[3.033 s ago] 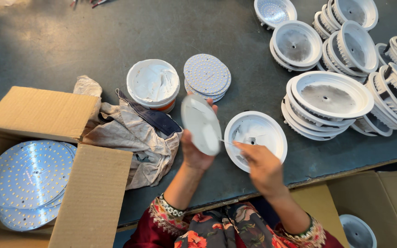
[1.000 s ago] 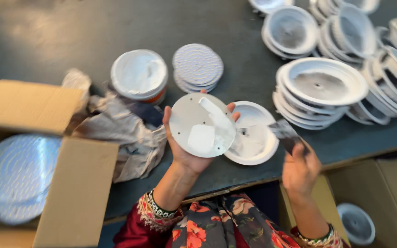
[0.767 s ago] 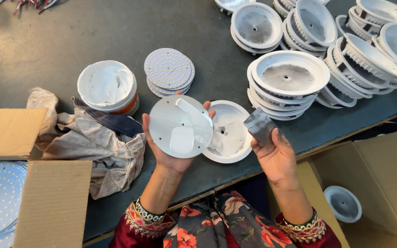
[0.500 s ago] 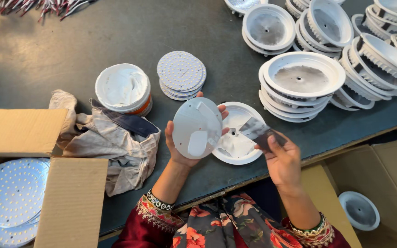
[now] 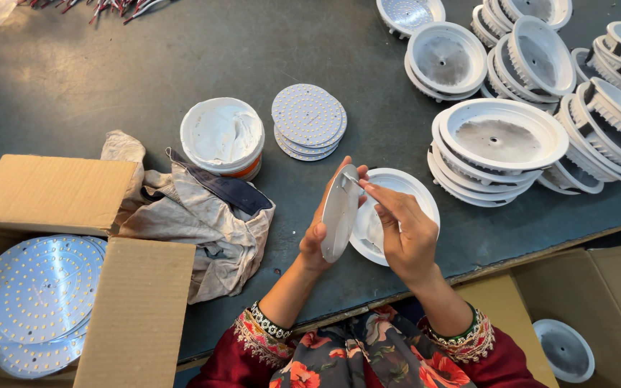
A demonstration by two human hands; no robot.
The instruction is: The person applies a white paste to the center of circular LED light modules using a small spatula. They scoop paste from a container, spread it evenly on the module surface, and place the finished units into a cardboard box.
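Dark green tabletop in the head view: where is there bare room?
Bare dark green tabletop runs behind the round white paste tub and small stack of round LED boards. The right side is crowded with stacked white lamp housings; the crumpled beige rag fills the left front.

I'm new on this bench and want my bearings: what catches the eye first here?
At the near table edge, the left hand holds a round white disc on edge while the right hand touches its rim with a thin tool. Stacks of white round housings crowd the far right; an open cardboard box of dotted round boards sits near left.
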